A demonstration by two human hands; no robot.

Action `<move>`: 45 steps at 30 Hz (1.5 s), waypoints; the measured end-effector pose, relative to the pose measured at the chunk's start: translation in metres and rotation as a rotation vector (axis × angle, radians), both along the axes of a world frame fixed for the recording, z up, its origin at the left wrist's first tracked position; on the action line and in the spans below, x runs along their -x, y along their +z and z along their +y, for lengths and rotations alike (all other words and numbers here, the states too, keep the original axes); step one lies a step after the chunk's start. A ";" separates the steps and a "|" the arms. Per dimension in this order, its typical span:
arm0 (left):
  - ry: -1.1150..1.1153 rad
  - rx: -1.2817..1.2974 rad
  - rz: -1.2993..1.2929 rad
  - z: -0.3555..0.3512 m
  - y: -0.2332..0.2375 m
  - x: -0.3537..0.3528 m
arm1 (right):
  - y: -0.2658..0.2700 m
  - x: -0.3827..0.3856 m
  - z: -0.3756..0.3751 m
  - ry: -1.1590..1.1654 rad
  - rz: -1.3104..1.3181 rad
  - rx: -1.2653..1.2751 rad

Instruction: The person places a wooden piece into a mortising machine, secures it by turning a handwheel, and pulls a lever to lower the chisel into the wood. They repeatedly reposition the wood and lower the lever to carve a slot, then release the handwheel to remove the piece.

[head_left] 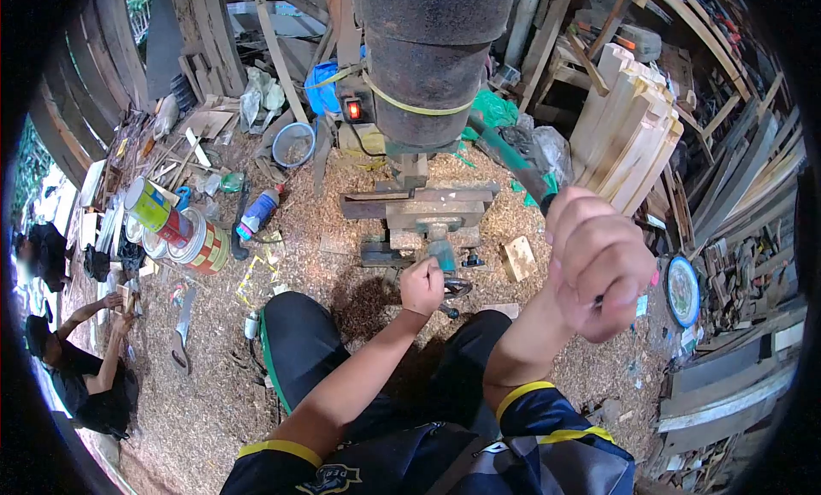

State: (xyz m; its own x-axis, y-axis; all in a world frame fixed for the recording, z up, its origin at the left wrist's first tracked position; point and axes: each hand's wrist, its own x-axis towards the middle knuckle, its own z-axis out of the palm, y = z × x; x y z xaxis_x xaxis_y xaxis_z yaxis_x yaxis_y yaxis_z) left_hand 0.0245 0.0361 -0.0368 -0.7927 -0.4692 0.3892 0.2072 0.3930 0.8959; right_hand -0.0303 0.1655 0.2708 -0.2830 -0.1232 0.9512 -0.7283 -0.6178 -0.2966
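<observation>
A large dark drilling machine [428,67] with a lit red switch [353,110] stands straight ahead. My right hand [603,264] is raised at the right, its fingers wrapped round the end of the machine's green lever [505,148]. Lower and near the middle, my left hand [422,287] is closed beside the handwheel [456,288] of the metal vise [436,213]; what its fingers grip is hidden. Behind the vise's front jaw lies a long strip [368,206], below the machine's head.
A small wooden block [518,259] lies right of the vise on wood shavings. Paint cans [201,243], a blue bottle [259,211] and a handsaw [182,328] are at the left. Another person [94,375] sits far left, holding a piece of wood. Stacked timber [629,127] stands at the right.
</observation>
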 end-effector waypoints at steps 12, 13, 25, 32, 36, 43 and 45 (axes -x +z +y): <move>-0.020 0.038 -0.014 -0.001 0.002 -0.003 | -0.016 0.002 0.008 -0.027 0.135 -0.061; -0.025 0.040 -0.017 -0.001 0.002 -0.004 | -0.017 -0.001 0.008 -0.045 0.126 -0.066; -0.082 -0.016 -0.045 -0.003 0.005 -0.003 | -0.032 0.001 0.020 -0.014 0.243 -0.144; -0.078 -0.030 -0.076 -0.003 0.002 -0.004 | -0.044 0.002 0.019 -0.003 0.295 -0.124; -0.061 -0.048 -0.098 -0.002 -0.001 -0.003 | -0.059 -0.006 0.021 -0.044 0.310 -0.116; -0.111 -0.186 -0.204 -0.002 0.007 -0.007 | -0.084 -0.010 0.020 -0.057 0.316 -0.057; -0.182 -0.265 -0.257 -0.004 0.008 -0.008 | -0.083 -0.006 0.027 -0.026 0.359 -0.121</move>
State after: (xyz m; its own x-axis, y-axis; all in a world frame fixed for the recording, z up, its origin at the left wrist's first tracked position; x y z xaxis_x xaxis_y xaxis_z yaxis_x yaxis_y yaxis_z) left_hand 0.0325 0.0317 -0.0286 -0.9277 -0.3697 0.0519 0.0081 0.1188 0.9929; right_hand -0.0239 0.1925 0.1882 0.0612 -0.2375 0.9695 -0.8140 -0.5740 -0.0892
